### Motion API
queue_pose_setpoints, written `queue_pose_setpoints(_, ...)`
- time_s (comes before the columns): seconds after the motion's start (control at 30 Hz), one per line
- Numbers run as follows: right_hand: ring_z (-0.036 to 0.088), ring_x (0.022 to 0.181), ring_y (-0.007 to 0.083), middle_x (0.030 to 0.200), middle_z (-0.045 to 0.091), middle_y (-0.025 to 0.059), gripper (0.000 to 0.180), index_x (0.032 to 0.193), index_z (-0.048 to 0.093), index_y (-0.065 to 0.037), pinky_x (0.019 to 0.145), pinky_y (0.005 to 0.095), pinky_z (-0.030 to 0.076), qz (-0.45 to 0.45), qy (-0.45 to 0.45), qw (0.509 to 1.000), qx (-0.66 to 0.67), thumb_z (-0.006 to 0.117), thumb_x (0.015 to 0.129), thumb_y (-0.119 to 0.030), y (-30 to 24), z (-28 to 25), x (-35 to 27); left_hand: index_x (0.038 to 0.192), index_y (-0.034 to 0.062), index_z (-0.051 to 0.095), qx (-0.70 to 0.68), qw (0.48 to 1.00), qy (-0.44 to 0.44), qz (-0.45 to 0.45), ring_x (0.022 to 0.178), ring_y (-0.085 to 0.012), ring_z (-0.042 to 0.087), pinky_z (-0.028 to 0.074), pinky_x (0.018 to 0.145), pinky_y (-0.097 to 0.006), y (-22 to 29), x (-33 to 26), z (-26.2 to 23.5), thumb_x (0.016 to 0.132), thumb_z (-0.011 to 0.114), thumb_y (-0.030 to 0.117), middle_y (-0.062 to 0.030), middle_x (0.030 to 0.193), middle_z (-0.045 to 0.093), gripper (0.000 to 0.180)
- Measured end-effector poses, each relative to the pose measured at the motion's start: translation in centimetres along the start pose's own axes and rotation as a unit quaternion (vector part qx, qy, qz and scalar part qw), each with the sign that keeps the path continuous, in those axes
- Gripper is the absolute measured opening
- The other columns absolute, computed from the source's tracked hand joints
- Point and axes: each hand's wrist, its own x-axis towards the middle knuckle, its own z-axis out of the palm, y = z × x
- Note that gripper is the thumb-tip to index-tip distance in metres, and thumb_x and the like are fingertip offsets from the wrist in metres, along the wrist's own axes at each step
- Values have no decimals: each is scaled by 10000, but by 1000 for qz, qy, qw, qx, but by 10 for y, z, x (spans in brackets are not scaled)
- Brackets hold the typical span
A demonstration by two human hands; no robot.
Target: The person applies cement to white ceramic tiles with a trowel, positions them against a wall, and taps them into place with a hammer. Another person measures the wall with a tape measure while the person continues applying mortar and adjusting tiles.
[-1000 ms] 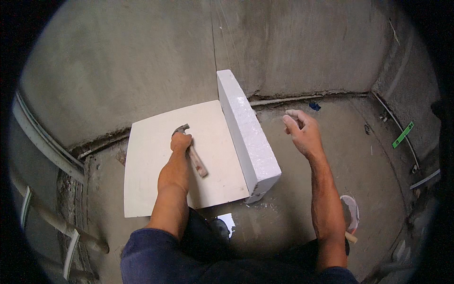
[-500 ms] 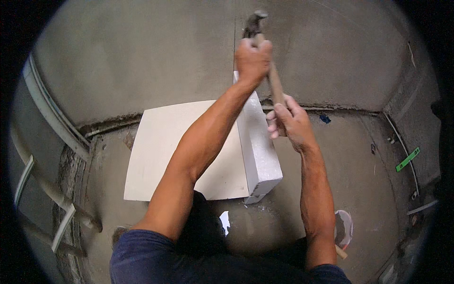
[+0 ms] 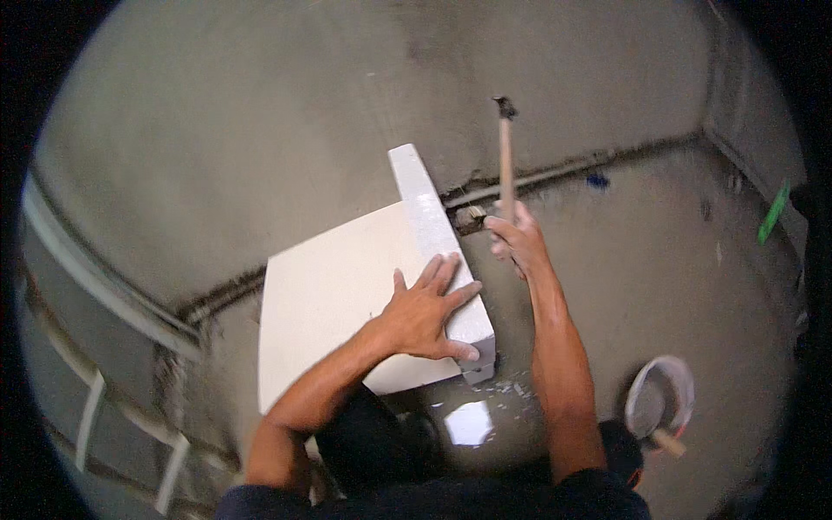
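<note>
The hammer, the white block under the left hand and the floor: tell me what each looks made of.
The hammer has a pale, matt handle that looks wooden and a small dark head, probably metal. The thick white block has a grainy, matt surface and crumbled bits by its corner, suggesting aerated concrete or a similar light masonry. The grey floor looks like rough, unpolished cement, mottled and dusty.

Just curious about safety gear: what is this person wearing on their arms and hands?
No gloves: the left hand and right hand are bare, as are both forearms. Dark blue sleeves show only at the upper arms, near the picture's lower edge. No watch or rings visible.
</note>
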Motion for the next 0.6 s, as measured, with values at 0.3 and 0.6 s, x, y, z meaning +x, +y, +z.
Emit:
queue_pose_setpoints(0.3,721,705,267,992,731,184,627,1515,468,-35,586,431,614,132,221,931,-261,654,948,-229,151,-30,34,1503,103,558,-11,999,47,21,1574,-537,207,289,1222,-658,26,17,22,770,828,639,-305,1710,222,948)
queue_pose_setpoints(0.6,696,641,265,996,728,200,708,1640,346,-94,541,445,597,194,28,971,-135,630,1000,-196,170,6,63,1440,96,629,-18,998,57,26,1561,-510,280,317,1215,-627,24,18,21,754,873,520,-257,1685,333,842)
